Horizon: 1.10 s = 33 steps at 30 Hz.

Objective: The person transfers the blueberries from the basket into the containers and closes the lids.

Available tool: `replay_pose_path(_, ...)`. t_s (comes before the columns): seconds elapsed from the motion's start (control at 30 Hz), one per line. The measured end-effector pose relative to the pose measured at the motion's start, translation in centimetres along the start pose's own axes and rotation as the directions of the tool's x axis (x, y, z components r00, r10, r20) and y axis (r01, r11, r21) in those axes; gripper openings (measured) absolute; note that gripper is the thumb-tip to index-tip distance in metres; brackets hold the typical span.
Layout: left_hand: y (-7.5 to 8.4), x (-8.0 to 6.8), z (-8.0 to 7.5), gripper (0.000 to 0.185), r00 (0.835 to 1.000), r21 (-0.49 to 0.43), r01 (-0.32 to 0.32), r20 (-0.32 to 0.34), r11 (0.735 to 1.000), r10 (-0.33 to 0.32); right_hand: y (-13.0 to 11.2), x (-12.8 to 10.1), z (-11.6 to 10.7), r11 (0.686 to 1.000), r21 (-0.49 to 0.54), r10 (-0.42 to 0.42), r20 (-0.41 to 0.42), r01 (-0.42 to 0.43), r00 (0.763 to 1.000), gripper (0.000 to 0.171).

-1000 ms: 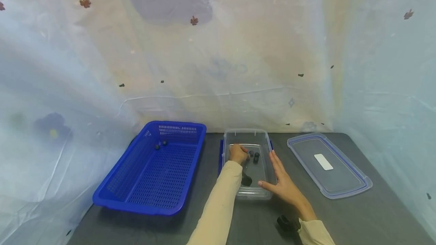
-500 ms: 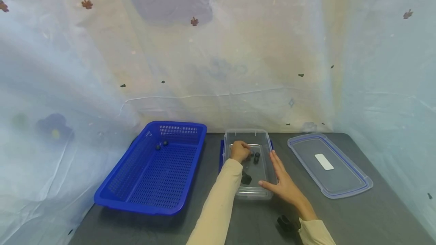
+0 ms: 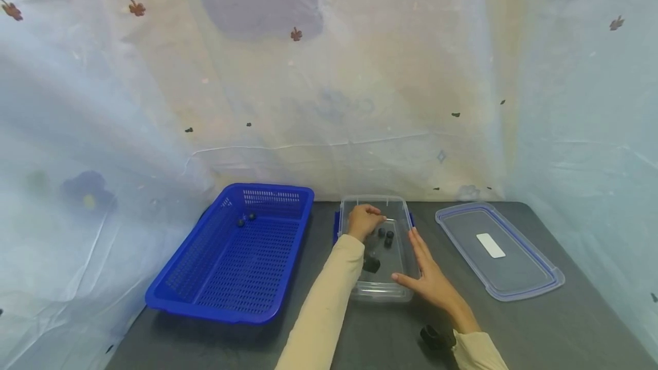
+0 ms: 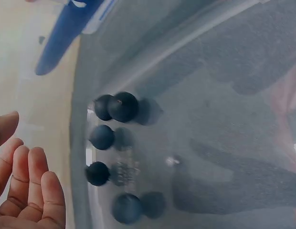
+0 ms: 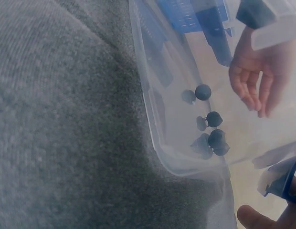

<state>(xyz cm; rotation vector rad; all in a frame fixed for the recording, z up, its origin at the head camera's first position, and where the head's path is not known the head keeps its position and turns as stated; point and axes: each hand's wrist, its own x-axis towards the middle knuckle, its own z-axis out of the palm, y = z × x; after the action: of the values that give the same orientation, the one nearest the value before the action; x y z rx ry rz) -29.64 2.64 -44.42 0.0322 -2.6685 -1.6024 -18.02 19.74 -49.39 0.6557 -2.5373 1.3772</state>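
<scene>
Several small, dark, round balls lie in a clear plastic box at the middle of the table. My left hand is above the far left part of the box. In the left wrist view its fingers are loosely bent, the thumb is apart, and nothing is between them. Beside it the balls sit near one wall. My right hand rests along the box's right side with fingers straight and thumb spread toward the near rim. The right wrist view shows its thumb near a blue latch.
A large blue perforated basket stands on the left, with two dark balls in its far corner. The box's clear lid, with blue edging, lies on the right. A patterned sheet hangs behind the grey table.
My left hand has risen from among the balls and moved toward the far side of the box, leaving more balls visible. The right hand stays at the box's side.
</scene>
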Motion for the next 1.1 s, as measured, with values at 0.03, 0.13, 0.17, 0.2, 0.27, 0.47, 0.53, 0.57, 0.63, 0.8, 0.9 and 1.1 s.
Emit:
replay_pose_path(0.03,0.2,0.0,0.0,0.013,1.000,-0.007,-0.007,0.003,1.000,0.007,0.0,0.0,0.0,1.000,0.000,0.000,-0.001,0.000,1.000,0.102)
replay_pose_path(0.13,0.6,0.1,-0.2,0.015,1.000,-0.022,-0.018,0.018,1.000,0.019,0.0,0.0,0.0,1.000,0.002,-0.004,-0.002,0.004,1.000,0.101)
replay_pose_path(0.17,0.8,0.2,-0.3,0.015,0.999,-0.025,-0.026,0.024,0.999,0.026,0.0,0.0,-0.1,1.000,0.005,-0.004,-0.002,0.004,1.000,0.101)
replay_pose_path(0.2,0.9,0.3,-0.4,0.016,0.999,-0.031,-0.036,0.029,0.999,0.037,0.0,0.0,-0.1,1.000,0.007,-0.004,-0.002,0.004,1.000,0.101)
replay_pose_path(0.27,1.0,0.5,-0.5,0.018,0.998,-0.037,-0.054,0.042,0.998,0.055,0.0,0.0,-0.1,1.000,0.012,0.001,0.003,-0.001,1.000,0.101)
replay_pose_path(0.47,1.5,0.6,-1.3,0.019,0.989,-0.116,-0.113,0.085,0.987,0.124,0.0,0.0,-0.2,1.000,0.025,0.008,0.011,-0.008,1.000,0.100)
replay_pose_path(0.53,1.9,0.4,-1.8,0.019,0.986,-0.158,-0.118,0.102,0.980,0.135,-0.1,0.0,-0.2,1.000,0.030,0.007,0.010,-0.008,1.000,0.100)
replay_pose_path(0.57,2.1,0.3,-2.0,0.019,0.984,-0.182,-0.117,0.110,0.976,0.138,0.0,0.0,-0.2,1.000,0.030,0.009,0.010,-0.009,1.000,0.100)
replay_pose_path(0.63,2.5,0.2,-2.4,0.019,0.982,-0.214,-0.123,0.114,0.969,0.150,0.0,0.0,-0.2,1.000,0.028,0.011,0.011,-0.011,1.000,0.100)
replay_pose_path(0.8,3.0,0.4,-3.1,0.018,0.980,-0.234,-0.140,0.109,0.962,0.169,0.1,0.0,-0.1,1.000,0.017,0.021,0.009,-0.021,1.000,0.100)
replay_pose_path(0.9,3.2,0.5,-3.5,0.018,0.976,-0.237,-0.158,0.107,0.959,0.187,0.1,0.0,-0.1,1.000,0.018,0.026,0.008,-0.026,1.000,0.100)
replay_pose_path(1.1,4.0,-0.2,-4.8,0.020,0.959,-0.238,-0.217,0.128,0.947,0.252,0.0,0.0,-0.1,1.000,0.014,0.023,0.003,-0.023,1.000,0.101)
